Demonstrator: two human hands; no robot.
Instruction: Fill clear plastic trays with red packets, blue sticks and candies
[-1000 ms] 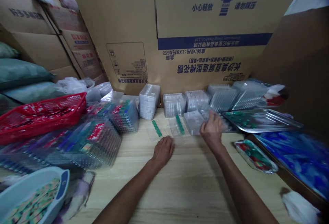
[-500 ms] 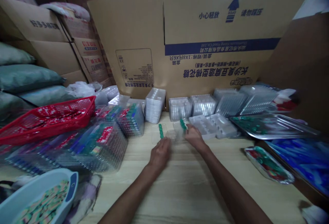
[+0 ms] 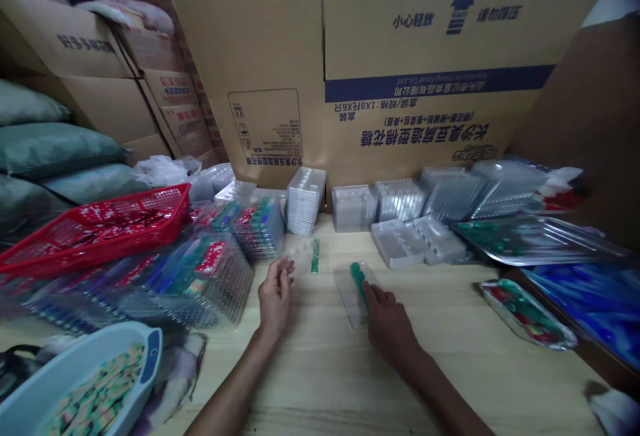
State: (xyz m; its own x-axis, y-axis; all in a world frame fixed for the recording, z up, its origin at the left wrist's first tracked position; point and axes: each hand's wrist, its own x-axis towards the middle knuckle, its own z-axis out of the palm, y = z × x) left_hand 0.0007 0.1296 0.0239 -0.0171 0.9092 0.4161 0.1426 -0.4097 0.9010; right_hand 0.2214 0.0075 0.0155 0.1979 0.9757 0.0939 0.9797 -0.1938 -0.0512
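Note:
My right hand [image 3: 394,324] has its closed fingers at the near end of a green strip [image 3: 357,275], which lies along a small clear plastic tray [image 3: 349,296] on the table. My left hand [image 3: 277,297] hovers to the left with loosely bent fingers, and nothing shows in them. Just past its fingertips lies a second clear tray [image 3: 300,253] with another green strip [image 3: 315,256] in it. Whether the left fingertips touch that tray I cannot tell.
Stacks of clear trays [image 3: 355,209] line a cardboard box [image 3: 270,43]. At left are filled trays [image 3: 220,289], a red basket [image 3: 100,223] and a blue basin [image 3: 125,333]. A metal tray [image 3: 545,259], foil dish [image 3: 525,313] and blue pieces [image 3: 590,303] are at right.
My right hand has come nearer with the green strip and its tray. My left hand has moved left, away from the near end of the other tray, and turned upward.

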